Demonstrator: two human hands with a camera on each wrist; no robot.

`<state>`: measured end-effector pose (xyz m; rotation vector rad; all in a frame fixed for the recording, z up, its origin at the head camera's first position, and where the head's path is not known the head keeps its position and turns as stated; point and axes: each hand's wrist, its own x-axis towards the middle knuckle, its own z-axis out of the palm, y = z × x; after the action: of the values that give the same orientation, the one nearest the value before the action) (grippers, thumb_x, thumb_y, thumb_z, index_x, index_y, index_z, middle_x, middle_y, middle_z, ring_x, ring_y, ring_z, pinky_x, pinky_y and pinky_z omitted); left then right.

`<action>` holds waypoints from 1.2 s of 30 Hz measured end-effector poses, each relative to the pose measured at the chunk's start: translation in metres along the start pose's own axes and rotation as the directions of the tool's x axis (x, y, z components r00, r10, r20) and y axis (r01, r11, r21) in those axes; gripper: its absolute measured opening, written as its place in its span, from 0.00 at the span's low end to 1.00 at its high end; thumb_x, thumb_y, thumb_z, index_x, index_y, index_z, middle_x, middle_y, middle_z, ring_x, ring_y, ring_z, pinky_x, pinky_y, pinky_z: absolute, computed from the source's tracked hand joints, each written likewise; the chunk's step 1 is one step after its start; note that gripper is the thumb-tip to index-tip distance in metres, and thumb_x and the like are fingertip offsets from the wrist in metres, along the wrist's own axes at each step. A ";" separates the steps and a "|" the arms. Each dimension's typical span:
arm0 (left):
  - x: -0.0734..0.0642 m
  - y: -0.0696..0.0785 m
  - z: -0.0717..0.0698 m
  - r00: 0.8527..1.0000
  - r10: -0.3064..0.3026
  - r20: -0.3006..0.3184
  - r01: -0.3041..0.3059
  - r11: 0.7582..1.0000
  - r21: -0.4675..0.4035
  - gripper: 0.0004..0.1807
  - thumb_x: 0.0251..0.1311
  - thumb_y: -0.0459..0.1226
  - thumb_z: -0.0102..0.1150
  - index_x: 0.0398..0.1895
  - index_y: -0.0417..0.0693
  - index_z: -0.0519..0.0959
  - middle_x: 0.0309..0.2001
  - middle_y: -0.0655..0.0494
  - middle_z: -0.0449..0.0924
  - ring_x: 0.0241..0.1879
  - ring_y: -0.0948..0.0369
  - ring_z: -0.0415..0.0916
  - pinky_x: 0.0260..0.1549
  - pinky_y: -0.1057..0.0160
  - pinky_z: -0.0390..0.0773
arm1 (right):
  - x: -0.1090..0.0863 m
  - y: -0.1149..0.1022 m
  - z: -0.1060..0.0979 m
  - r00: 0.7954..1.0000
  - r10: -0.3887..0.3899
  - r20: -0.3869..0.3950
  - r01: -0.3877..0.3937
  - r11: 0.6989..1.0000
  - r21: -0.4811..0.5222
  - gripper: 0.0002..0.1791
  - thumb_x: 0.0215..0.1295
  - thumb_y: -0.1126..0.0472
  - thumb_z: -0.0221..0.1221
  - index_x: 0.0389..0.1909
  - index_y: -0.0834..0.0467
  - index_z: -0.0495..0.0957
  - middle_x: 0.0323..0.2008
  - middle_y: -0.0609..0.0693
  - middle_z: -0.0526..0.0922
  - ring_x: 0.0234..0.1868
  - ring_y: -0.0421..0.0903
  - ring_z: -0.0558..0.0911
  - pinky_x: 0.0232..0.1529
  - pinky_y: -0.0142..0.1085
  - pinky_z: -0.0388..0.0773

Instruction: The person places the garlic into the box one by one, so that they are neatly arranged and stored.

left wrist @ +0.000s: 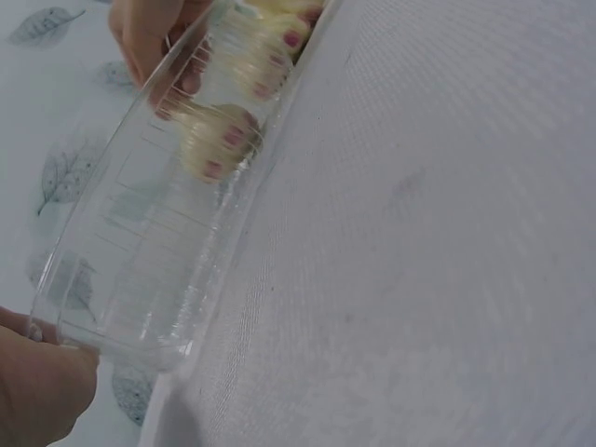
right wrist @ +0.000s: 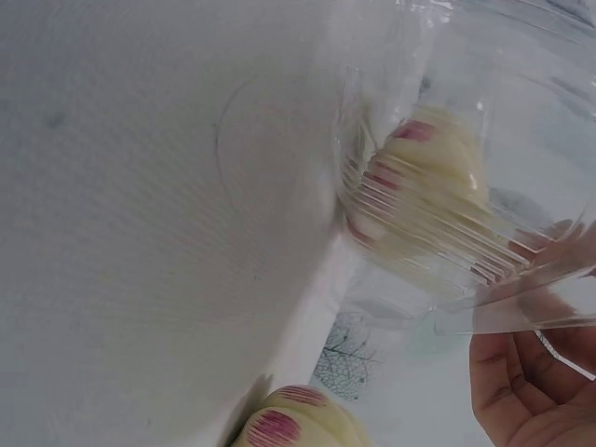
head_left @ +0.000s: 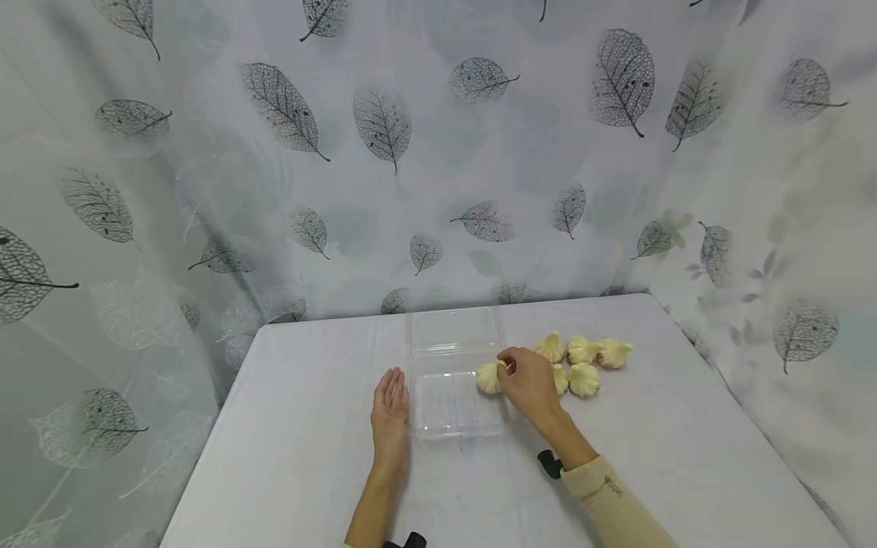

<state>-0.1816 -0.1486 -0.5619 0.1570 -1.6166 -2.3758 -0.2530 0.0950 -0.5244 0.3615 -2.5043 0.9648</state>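
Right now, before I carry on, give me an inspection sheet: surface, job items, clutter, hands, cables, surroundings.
Surface: white-covered table, looks flat.
Job items: clear container, lid folded open; one garlic bulb within its right side; five more bulbs grouped to the right.
Clutter: nothing seen.
Left hand: fingers extended, at the container's left edge.
Right hand: pinches the garlic bulb by its stem end.
Cables: nothing seen.
Surroundings: leaf-print curtains behind and at both sides.

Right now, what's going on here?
A person's right-hand grip pinches a pale-yellow, round garlic bulb by its neck inside a clear, rectangular plastic box, near its right wall. The straight-fingered left-hand grip is at the box's left edge. The transparent lid lies open behind. Five more garlic bulbs sit to the right on the white-covered table.
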 end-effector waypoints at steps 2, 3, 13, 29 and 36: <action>0.000 0.000 0.000 1.000 0.002 0.001 -0.002 1.000 0.013 0.31 0.77 0.21 0.38 0.81 0.38 0.52 0.82 0.44 0.52 0.82 0.53 0.49 0.76 0.66 0.61 | 0.000 0.001 0.001 1.000 0.010 0.000 -0.010 1.000 0.004 0.06 0.59 0.69 0.70 0.37 0.63 0.89 0.27 0.52 0.86 0.27 0.45 0.84 0.26 0.38 0.84; 0.000 0.000 0.000 1.000 0.002 0.001 -0.002 1.000 0.017 0.31 0.77 0.21 0.39 0.81 0.38 0.52 0.82 0.44 0.52 0.82 0.53 0.49 0.76 0.66 0.61 | 0.000 0.001 0.001 1.000 0.016 -0.001 -0.016 1.000 0.010 0.06 0.59 0.69 0.70 0.38 0.63 0.89 0.28 0.52 0.86 0.28 0.45 0.84 0.26 0.38 0.84; 0.000 0.001 0.002 1.000 -0.005 0.008 0.005 1.000 0.008 0.31 0.78 0.22 0.39 0.81 0.38 0.51 0.82 0.45 0.52 0.82 0.53 0.49 0.77 0.65 0.61 | 0.000 0.003 -0.001 0.999 0.049 0.020 -0.050 0.997 0.054 0.08 0.59 0.66 0.71 0.40 0.62 0.88 0.31 0.52 0.87 0.29 0.44 0.84 0.26 0.36 0.83; 0.000 -0.001 0.000 1.000 0.009 0.015 -0.009 1.000 0.019 0.30 0.79 0.23 0.39 0.81 0.39 0.52 0.82 0.45 0.51 0.82 0.54 0.49 0.76 0.67 0.61 | -0.002 0.003 -0.002 0.998 0.026 0.065 -0.031 0.997 0.073 0.11 0.58 0.64 0.73 0.42 0.61 0.88 0.36 0.54 0.89 0.32 0.47 0.86 0.29 0.37 0.82; -0.001 -0.001 -0.002 1.000 0.013 0.020 -0.013 1.000 0.008 0.31 0.79 0.23 0.39 0.81 0.38 0.50 0.82 0.43 0.50 0.82 0.53 0.48 0.77 0.66 0.61 | -0.003 0.001 -0.006 0.999 0.019 0.043 -0.022 0.998 0.065 0.12 0.58 0.63 0.75 0.43 0.60 0.88 0.36 0.53 0.89 0.32 0.46 0.86 0.28 0.36 0.82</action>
<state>-0.1808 -0.1494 -0.5635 0.1246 -1.6318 -2.3687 -0.2491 0.0999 -0.5218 0.3810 -2.5237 1.0604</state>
